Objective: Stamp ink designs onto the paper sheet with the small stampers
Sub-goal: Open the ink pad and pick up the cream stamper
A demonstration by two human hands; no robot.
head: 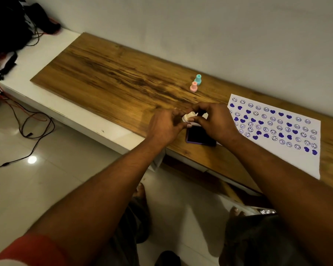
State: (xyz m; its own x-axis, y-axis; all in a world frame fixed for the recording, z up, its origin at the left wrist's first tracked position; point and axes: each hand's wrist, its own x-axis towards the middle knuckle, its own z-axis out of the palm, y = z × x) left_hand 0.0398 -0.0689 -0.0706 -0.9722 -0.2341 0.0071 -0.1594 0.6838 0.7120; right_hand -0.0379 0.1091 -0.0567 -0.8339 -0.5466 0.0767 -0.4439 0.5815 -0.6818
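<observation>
L hand (166, 125) + R hand (216, 121) both pinch white stamper (188, 116) btwn fingertips, just above ink pad (199, 136). Paper sheet (288, 139) at 3 o'clock of pad, w/ hearts + smileys. Pink stamper (193, 87), teal stamper (198, 80) upright at 12 o'clock, touching.

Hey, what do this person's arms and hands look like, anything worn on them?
Both forearms are bare, and no rings, watch or gloves show on the left hand or right hand. Only a red-orange sleeve shows, high on the left arm at the picture's bottom corner.
</observation>
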